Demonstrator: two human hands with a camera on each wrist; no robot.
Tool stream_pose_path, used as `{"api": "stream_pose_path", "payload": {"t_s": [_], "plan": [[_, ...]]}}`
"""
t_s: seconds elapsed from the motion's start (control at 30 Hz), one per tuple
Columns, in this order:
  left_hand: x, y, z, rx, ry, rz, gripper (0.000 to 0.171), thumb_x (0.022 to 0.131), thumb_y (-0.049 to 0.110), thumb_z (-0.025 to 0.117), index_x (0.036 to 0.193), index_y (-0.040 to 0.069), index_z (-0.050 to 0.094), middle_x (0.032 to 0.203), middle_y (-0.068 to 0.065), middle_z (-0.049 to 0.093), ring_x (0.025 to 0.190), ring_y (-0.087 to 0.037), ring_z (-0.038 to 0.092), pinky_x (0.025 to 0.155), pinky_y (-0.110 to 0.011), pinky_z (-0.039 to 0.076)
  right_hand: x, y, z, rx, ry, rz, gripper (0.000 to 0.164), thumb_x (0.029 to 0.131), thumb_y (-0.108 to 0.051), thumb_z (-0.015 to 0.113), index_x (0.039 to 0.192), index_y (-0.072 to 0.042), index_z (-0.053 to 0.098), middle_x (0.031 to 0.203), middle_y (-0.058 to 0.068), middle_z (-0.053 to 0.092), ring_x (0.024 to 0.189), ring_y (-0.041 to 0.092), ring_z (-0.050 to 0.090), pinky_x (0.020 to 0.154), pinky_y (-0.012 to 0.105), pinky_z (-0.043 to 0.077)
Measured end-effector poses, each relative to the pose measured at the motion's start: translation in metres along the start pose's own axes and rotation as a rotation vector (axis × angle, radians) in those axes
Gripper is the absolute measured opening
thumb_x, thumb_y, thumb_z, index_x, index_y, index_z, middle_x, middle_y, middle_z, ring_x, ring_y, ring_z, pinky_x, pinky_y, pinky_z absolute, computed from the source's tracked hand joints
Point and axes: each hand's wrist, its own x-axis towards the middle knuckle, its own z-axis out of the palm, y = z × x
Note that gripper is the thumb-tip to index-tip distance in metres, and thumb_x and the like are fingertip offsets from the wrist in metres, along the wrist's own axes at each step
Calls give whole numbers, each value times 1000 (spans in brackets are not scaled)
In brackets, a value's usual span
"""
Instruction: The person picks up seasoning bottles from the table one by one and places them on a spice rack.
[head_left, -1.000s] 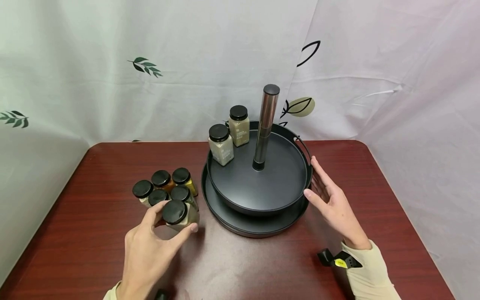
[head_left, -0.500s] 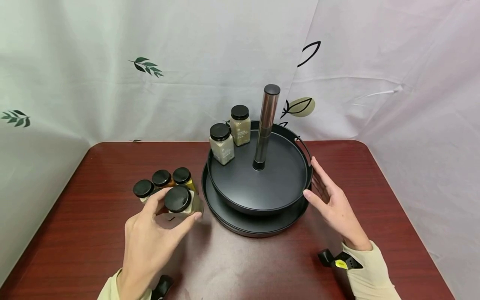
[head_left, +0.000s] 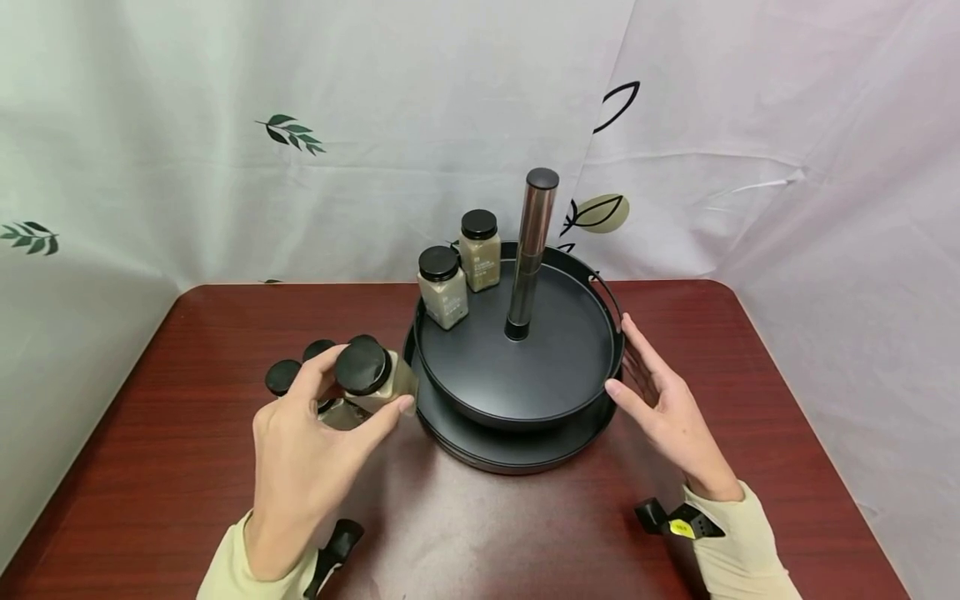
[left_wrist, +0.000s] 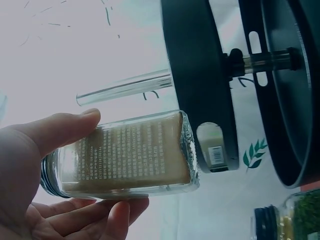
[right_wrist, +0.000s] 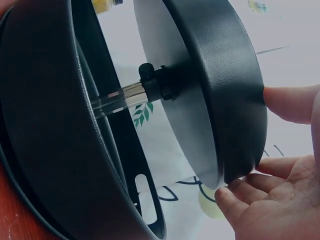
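My left hand (head_left: pixel 300 467) pinches a spice jar (head_left: pixel 375 379) with a black lid between thumb and fingers. In the left wrist view the jar (left_wrist: pixel 125 155) is clear glass with beige powder and white print. It is off the table, left of a black two-tier tray stand. My right hand (head_left: pixel 671 417) touches the right side of the upper tray (head_left: pixel 555 375), thumb and fingers spread along its wall. The lower tray (head_left: pixel 517 457) sits under it. Two spice jars, one pale (head_left: pixel 444 300) and one tan (head_left: pixel 480 260), stand on the upper tray's left back.
Several more black-lidded jars (head_left: pixel 282 377) stand on the brown table (head_left: pixel 187 467) at left, mostly hidden by my left hand. A tall post (head_left: pixel 528 258) rises through the upper tray's middle. White leaf-printed cloth (head_left: pixel 375 125) hangs behind the table.
My left hand has lifted the jar from the group at left, moving it up and slightly right towards the stand. The right hand stays at the upper tray's side.
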Motion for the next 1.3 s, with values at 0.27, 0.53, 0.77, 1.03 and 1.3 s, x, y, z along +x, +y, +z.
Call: {"api": "stream_pose_path", "payload": {"t_s": [0.27, 0.53, 0.77, 1.03, 1.3], "plan": [[11, 6, 2, -23, 54, 93, 64, 57, 35, 87, 113, 16, 63, 79, 8, 67, 65, 0, 54, 58, -15, 37, 0, 1, 0, -5, 3, 4, 71, 91, -2, 56, 148, -19, 19, 153, -1, 17, 137, 24, 24, 103, 20, 30], [23, 10, 8, -103, 77, 161, 63, 57, 32, 87, 113, 14, 64, 83, 7, 69, 64, -2, 58, 56, -13, 39, 0, 1, 0, 2, 1, -2, 71, 90, -1, 56, 148, -19, 19, 153, 0, 17, 137, 24, 24, 103, 20, 30], [31, 12, 15, -102, 49, 160, 62, 60, 35, 86, 114, 16, 62, 85, 11, 68, 67, -1, 61, 55, -13, 40, 0, 2, 1, -3, 2, 0, 71, 90, -1, 56, 148, -18, 19, 153, 1, 17, 137, 25, 25, 103, 20, 30], [38, 13, 25, -109, 19, 169, 60, 63, 38, 84, 113, 16, 61, 87, 12, 67, 69, 1, 58, 58, -15, 40, 0, 2, 1, -2, 3, -4, 71, 90, -1, 56, 148, -18, 19, 153, 2, 17, 137, 25, 25, 103, 20, 30], [43, 13, 34, -105, 10, 179, 57, 64, 38, 83, 112, 17, 61, 75, 13, 61, 56, 0, 48, 53, -15, 37, 0, 1, 1, 5, 13, -12, 71, 90, 1, 56, 148, -17, 20, 153, 1, 18, 136, 25, 26, 103, 21, 30]]}}
